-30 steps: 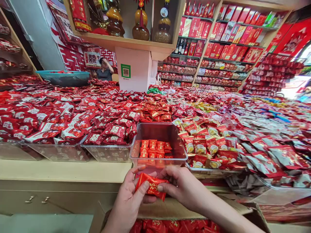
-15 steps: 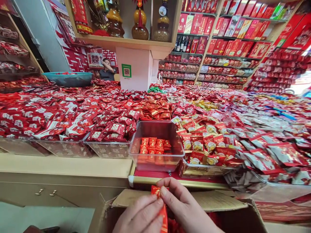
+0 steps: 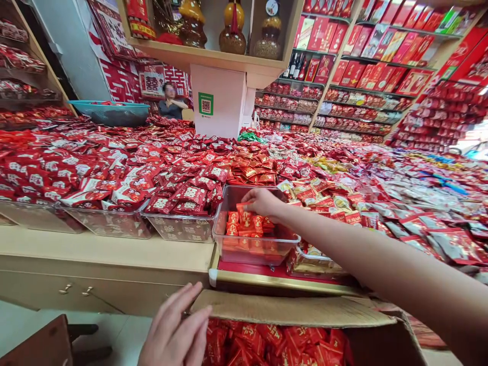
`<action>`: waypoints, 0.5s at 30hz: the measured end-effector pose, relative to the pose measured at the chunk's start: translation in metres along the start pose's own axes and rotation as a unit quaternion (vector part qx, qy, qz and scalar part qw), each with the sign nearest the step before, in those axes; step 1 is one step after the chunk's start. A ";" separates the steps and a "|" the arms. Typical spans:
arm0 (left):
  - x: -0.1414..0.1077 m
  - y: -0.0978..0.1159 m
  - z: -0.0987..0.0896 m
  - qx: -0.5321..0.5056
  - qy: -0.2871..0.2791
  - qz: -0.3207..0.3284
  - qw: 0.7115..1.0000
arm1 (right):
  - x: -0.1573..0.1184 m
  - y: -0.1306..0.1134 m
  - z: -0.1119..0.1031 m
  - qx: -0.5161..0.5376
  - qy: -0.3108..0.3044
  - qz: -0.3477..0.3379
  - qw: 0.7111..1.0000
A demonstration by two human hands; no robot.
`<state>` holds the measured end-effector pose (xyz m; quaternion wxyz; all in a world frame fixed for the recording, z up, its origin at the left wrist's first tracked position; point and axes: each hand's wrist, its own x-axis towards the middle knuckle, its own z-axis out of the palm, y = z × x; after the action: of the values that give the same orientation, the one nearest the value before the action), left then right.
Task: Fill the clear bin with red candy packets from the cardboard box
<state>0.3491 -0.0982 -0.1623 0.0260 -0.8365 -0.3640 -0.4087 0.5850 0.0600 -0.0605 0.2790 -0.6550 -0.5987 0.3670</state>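
My right hand (image 3: pixel 262 202) reaches over the clear plastic bin (image 3: pixel 284 238), its fingers pinching a small red candy packet (image 3: pixel 242 208) with gold print. Below it, similar red packets (image 3: pixel 251 244) lie in rows inside the bin. My left hand (image 3: pixel 177 325) is at the left side of an open cardboard box (image 3: pixel 290 309), fingers apart and holding nothing. Many loose red packets (image 3: pixel 274 343) fill the bottom of that box.
Bins of dark red packets (image 3: pixel 183 229) stand left of the clear bin, and durian-labelled packets (image 3: pixel 339 203) to its right. Sweets spread behind, around a white pillar (image 3: pixel 224 112). A blue basket (image 3: pixel 110 113) and a seated person (image 3: pixel 170 104) are farther back.
My right hand has moved from above the box forward into the clear bin with a red packet. The left hand has let go and moved left, its fingers now apart.
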 end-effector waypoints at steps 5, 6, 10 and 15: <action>-0.001 -0.010 0.000 -0.016 0.018 -0.053 0.998 | 0.025 0.025 0.045 -0.063 -0.182 0.040 0.980; -0.001 -0.009 0.001 -0.018 0.018 -0.043 0.999 | 0.025 0.027 0.050 -0.076 -0.215 0.038 0.973; 0.000 -0.006 0.000 -0.030 0.014 -0.038 0.999 | 0.019 0.026 0.058 -0.116 -0.314 0.027 0.942; 0.002 -0.006 0.000 -0.039 0.015 -0.047 0.998 | 0.016 0.021 0.054 -0.176 -0.342 0.004 0.923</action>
<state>0.3462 -0.0923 -0.1624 -0.0203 -0.8126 -0.3866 -0.4357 0.5532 0.0687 -0.1110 -0.0640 -0.5309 -0.7099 0.4584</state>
